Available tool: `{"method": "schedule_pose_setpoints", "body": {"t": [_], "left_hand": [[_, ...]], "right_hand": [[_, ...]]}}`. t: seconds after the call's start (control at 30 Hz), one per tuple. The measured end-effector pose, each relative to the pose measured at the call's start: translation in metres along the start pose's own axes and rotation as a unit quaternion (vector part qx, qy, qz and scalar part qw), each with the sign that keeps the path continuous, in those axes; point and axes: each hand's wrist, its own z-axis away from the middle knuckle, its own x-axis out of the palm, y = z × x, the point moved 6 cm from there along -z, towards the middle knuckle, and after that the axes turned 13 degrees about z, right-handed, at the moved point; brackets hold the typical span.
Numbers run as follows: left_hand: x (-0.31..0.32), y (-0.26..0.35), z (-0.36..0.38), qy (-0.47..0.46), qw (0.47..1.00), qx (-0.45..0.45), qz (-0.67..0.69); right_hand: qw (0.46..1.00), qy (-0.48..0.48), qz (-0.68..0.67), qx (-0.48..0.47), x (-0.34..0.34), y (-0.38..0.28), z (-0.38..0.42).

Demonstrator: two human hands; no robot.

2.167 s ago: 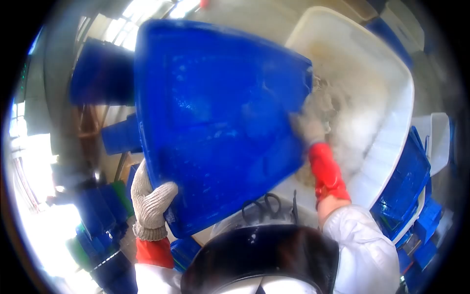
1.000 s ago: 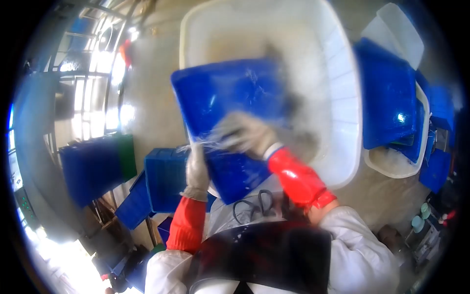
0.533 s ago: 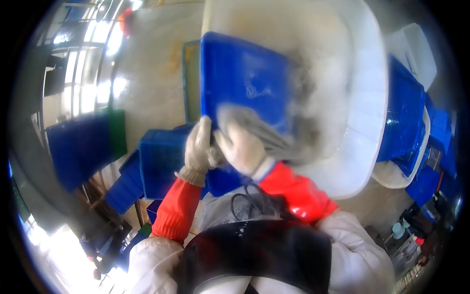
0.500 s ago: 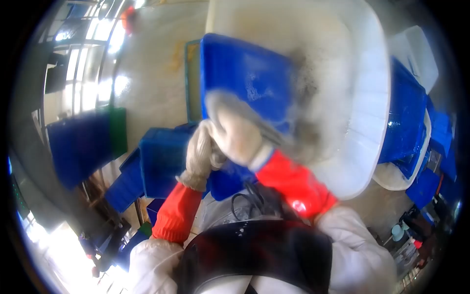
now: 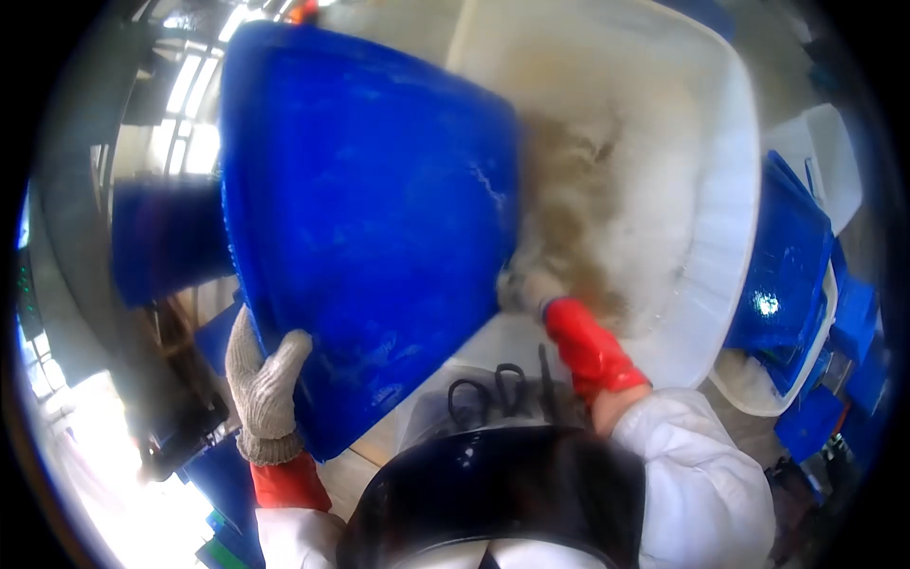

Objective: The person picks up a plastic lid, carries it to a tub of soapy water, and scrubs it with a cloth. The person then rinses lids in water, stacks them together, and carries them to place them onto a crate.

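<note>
The left hand [image 5: 268, 379] and right hand [image 5: 527, 287] have moved apart, so more blue bin [image 5: 370, 209] shows. Left holds its edge; right's grip is too blurry to tell.

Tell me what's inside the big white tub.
The white tub holds cloudy, brownish liquid. The blue container, gripped by the left hand, covers part of its left side, so whatever lies there is hidden.

the grey floor [image 5: 408, 24] bears a large white tub [image 5: 713, 218] and, near it, a smaller white tub [image 5: 744, 384].
</note>
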Motion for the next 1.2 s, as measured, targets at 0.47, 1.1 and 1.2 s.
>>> {"method": "schedule_pose_setpoints", "body": {"t": [0.47, 1.1, 1.2], "left_hand": [[0.066, 0.090, 0.089, 0.009, 0.979, 0.200, 0.034], [0.187, 0.128, 0.086, -0.250, 0.884, 0.348, 0.186], [0.224, 0.149, 0.095, -0.326, 0.811, 0.470, 0.120]], "right_hand": [[0.805, 0.492, -0.320, 0.089, -0.041, 0.167, 0.382], [0.576, 0.545, -0.408, 0.452, 0.228, 0.133, 0.513], [0.529, 0.569, -0.464, 0.426, 0.197, 0.114, 0.527]]}}
